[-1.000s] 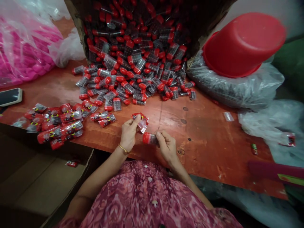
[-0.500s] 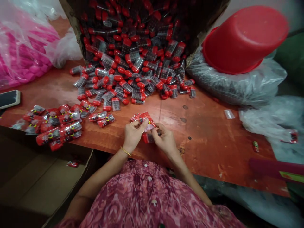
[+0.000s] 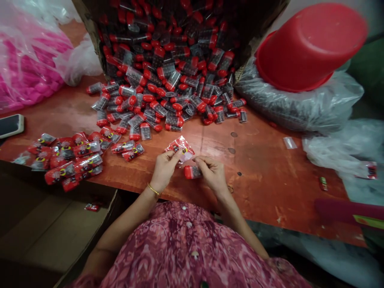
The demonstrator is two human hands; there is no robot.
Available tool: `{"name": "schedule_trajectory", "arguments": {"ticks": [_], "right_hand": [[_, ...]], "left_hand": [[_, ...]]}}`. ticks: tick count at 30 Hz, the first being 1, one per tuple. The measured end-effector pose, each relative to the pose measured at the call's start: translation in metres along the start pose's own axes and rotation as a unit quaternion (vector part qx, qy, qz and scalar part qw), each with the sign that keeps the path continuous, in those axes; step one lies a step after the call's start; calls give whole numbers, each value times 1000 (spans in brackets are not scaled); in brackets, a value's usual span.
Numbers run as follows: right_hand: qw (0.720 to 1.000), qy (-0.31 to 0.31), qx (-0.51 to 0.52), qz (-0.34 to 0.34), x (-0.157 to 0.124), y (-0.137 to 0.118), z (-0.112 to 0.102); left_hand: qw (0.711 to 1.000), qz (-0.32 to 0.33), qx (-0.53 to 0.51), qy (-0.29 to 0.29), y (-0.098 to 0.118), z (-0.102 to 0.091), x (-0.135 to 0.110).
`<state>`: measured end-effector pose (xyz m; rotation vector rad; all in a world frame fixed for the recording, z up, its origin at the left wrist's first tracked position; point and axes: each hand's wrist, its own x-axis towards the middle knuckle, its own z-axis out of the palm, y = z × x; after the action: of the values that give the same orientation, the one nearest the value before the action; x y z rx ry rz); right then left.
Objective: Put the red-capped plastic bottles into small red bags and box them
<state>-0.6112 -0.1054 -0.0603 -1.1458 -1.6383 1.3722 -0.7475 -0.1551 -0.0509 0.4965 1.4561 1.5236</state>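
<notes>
My left hand [image 3: 163, 173] pinches red printed plastic wrappers [image 3: 181, 145] with a clear part, fanned out above the table. My right hand [image 3: 213, 176] is closed in a pinch just right of the wrappers' edge. What its fingertips hold, if anything, is too small to make out. Under those fingers a small clear container with a red cap [image 3: 191, 172] lies on its side on the table, dark contents inside. Left of my hands is a pile of wrapped containers [image 3: 73, 154] in the same red printed plastic.
A large heap of red-capped containers [image 3: 168, 96] spills from a cardboard box [image 3: 90, 32]. A red bucket [image 3: 309, 48] sits upside down on a filled plastic bag [image 3: 294, 108]. Pink pieces in a bag [image 3: 30, 72] and a phone [image 3: 11, 125] are left; an open carton [image 3: 60, 232] stands below.
My right hand has moved slightly right and away from the wrappers, baring more of the container on the table. My left hand has shifted slightly left, still holding the wrappers.
</notes>
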Motion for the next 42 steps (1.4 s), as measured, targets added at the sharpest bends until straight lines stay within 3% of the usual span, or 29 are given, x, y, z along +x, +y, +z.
{"name": "schedule_trajectory", "arguments": {"ticks": [5, 8, 12, 16, 20, 24, 28, 32, 37, 42], "right_hand": [[995, -53, 63, 47, -4, -8, 5], [984, -85, 133, 84, -8, -6, 10], [982, -71, 148, 96, -7, -3, 12], [988, -61, 118, 84, -4, -4, 10], [975, -103, 151, 127, -8, -8, 2], [954, -138, 208, 165, -16, -14, -16], [973, -80, 175, 125, -21, -20, -27], [991, -69, 95, 59, -22, -25, -26], [997, -76, 25, 4, -21, -24, -21], [998, -28, -37, -47, -22, -11, -20]], "left_hand": [[997, -41, -60, 27, 6, 1, 0], [997, -40, -59, 5, 7, 7, -5], [995, -54, -81, -36, 8, 9, -9], [988, -94, -121, -33, 13, 3, -7], [983, -122, -139, -7, 17, -5, -2], [981, -131, -142, -19, 16, -12, 1], [982, -131, -132, -19, 14, -13, 1], [986, -126, -109, -16, 13, -10, -2], [995, -63, -75, -17, 12, -9, -7], [997, -41, -65, -31, 12, -9, -7]]}}
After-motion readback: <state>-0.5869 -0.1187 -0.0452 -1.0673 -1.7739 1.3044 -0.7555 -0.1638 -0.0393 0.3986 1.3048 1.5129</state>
